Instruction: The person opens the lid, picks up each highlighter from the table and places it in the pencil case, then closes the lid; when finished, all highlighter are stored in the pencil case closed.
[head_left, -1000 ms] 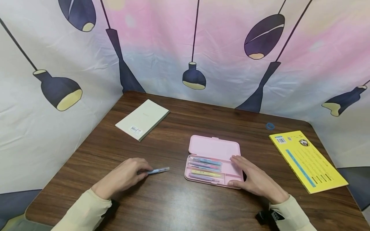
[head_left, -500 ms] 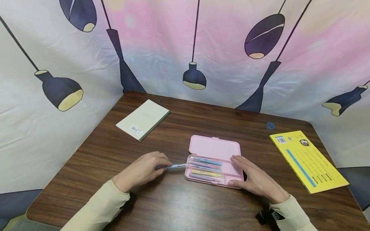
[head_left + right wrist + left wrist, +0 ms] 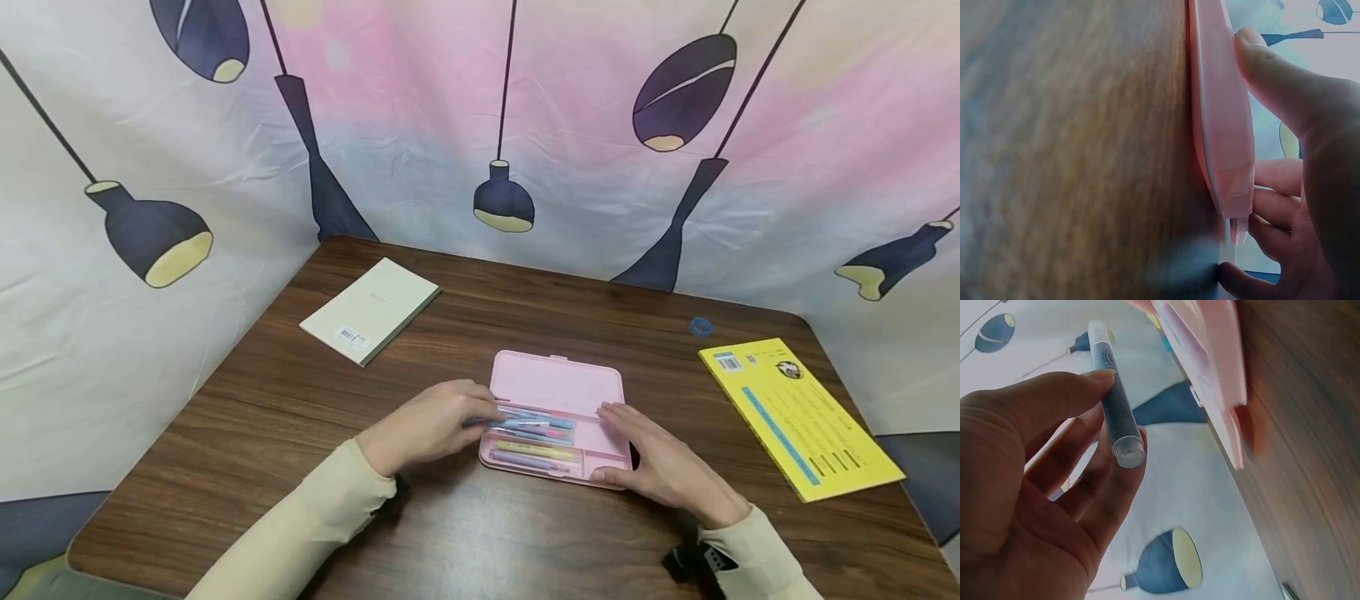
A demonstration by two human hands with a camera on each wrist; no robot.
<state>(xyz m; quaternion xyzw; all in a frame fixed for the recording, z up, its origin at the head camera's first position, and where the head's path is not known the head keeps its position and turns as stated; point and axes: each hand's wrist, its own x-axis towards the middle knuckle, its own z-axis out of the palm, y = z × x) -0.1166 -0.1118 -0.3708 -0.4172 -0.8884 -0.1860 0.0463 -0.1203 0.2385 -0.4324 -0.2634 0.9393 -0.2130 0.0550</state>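
Between thumb and fingers my left hand (image 3: 431,423) pinches a blue pen (image 3: 1119,409) with a clear cap. In the head view the pen is over the left part of a pink pencil case (image 3: 557,382), which lies with its lid laid back. Inside are several pens, among them a yellow pen (image 3: 534,451) and a lilac pen (image 3: 528,461) in the near compartment. My right hand (image 3: 667,467) rests on the case's right end, fingers spread, thumb at the near rim. The right wrist view shows the pink case wall (image 3: 1225,112) from the side.
A pale green notebook (image 3: 371,308) lies at the back left of the brown table (image 3: 480,533). To the right is a yellow book (image 3: 802,417), with a blue ring (image 3: 701,327) behind it. A printed curtain (image 3: 420,125) hangs behind the table.
My left hand has carried the blue pen rightward from the table to over the pencil case. My right hand and the case have stayed in place.
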